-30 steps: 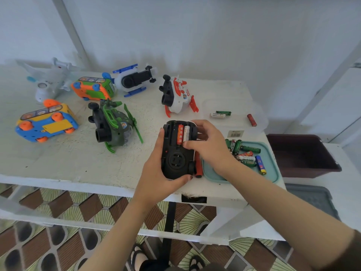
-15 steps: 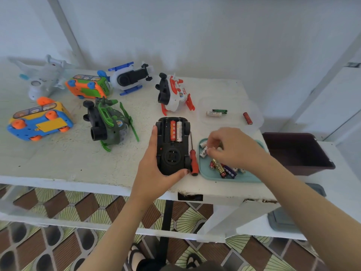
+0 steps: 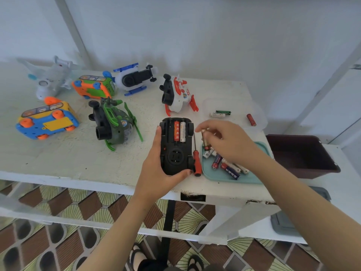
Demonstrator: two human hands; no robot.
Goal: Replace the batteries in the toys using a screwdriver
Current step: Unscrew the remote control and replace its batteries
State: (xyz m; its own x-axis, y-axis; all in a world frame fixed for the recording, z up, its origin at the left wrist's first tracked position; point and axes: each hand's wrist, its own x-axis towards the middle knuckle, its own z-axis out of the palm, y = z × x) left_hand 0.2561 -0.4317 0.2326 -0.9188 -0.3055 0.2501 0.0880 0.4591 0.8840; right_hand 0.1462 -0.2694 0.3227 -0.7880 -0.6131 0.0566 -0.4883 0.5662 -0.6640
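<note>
A black toy car (image 3: 176,151) lies upside down near the table's front edge. Its battery bay is uncovered, with a red battery (image 3: 176,131) and a white battery (image 3: 183,132) side by side inside. My left hand (image 3: 156,169) grips the car from its left side and rear. My right hand (image 3: 226,141) hovers just right of the car and pinches a gold battery (image 3: 205,140) that hangs upright. A red-handled screwdriver (image 3: 197,159) lies along the car's right side. Several more batteries sit in a teal tray (image 3: 252,179) under my right wrist.
Several other toys lie on the white table (image 3: 58,153): a green helicopter (image 3: 113,126), a red-and-white one (image 3: 178,95), a blue-and-white one (image 3: 132,78), two buses, a white plane. Loose batteries (image 3: 219,114) rest at back right. A dark brown bin (image 3: 300,155) stands off the table's right edge.
My right hand left the car's battery bay, dipped into the teal tray, and now rises toward the car with a gold battery pinched. My left hand kept its hold on the car.
</note>
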